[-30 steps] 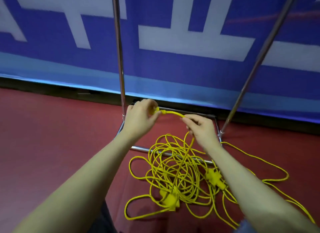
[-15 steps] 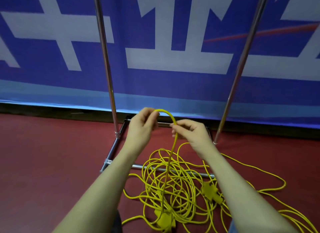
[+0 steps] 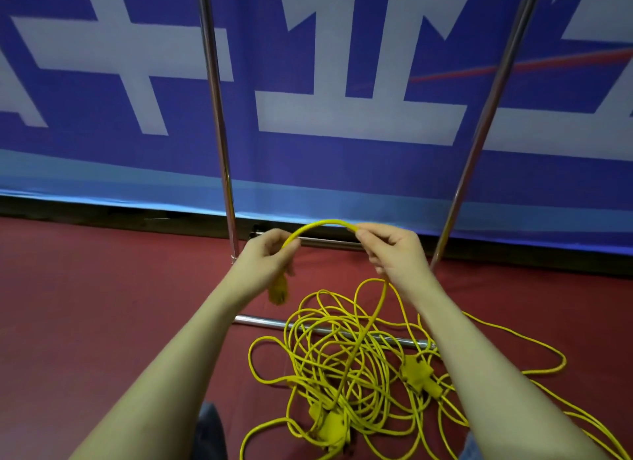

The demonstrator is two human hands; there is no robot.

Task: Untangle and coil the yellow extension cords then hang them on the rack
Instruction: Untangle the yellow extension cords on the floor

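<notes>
Head view: both bare forearms reach forward over the red floor. Left hand (image 3: 265,258) and right hand (image 3: 394,252) each pinch a thin yellow extension cord (image 3: 320,224), arched between them; its plug (image 3: 278,291) dangles below the left. Remaining cord lies tangled (image 3: 346,363) across the chrome rack's base bar (image 3: 260,321).

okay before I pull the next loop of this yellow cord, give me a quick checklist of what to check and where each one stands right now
1. Left hand grips the cord near its plug: ok.
2. Right hand pinches the same cord, an arch between the hands: ok.
3. Strand below the right hand runs free into the pile: cannot tell, it crosses many loops.
4. Pile untangled: not ok, loops overlap, two connectors lie in it.
5. Cord free of the rack's base bar: not ok, loops lie across it.
6. Rack's top rail ready: cannot tell, out of view.
</notes>
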